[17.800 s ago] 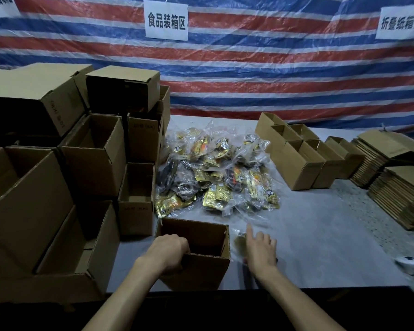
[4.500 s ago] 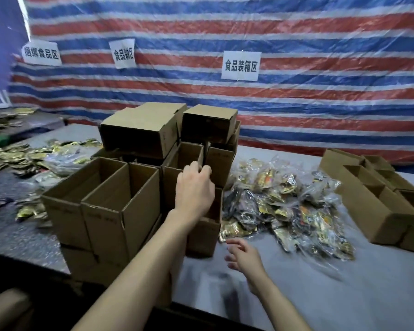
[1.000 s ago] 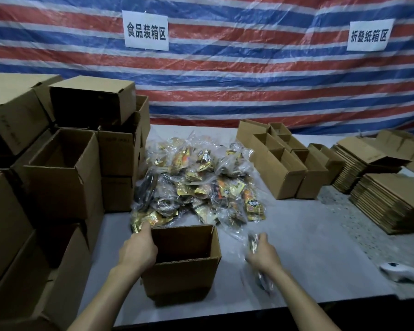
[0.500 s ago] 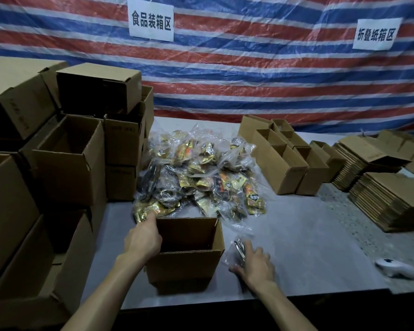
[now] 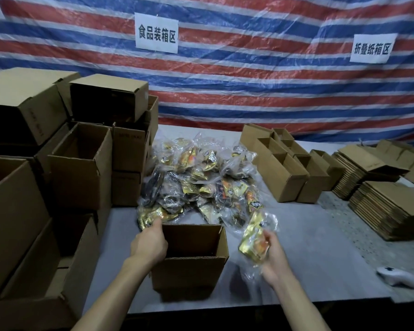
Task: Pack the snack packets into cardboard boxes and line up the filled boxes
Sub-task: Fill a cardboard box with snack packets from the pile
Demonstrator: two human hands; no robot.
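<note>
Packing was in hand: the box (image 5: 189,271) was gripped by the left hand (image 5: 150,243), a packet (image 5: 252,242) by the right hand (image 5: 274,259); lowering it leftward into the box seemed called for.

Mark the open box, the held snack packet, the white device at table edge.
open box (image 5: 189,273), head view, front wall
snack packet (image 5: 252,244), head view, gold middle
white device (image 5: 397,278), head view, top of body

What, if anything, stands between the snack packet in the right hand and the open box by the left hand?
Nothing visible. The right hand holds the snack packet just right of the open box, over bare table. The left hand grips the box's left rim, leaving its mouth clear.
</note>
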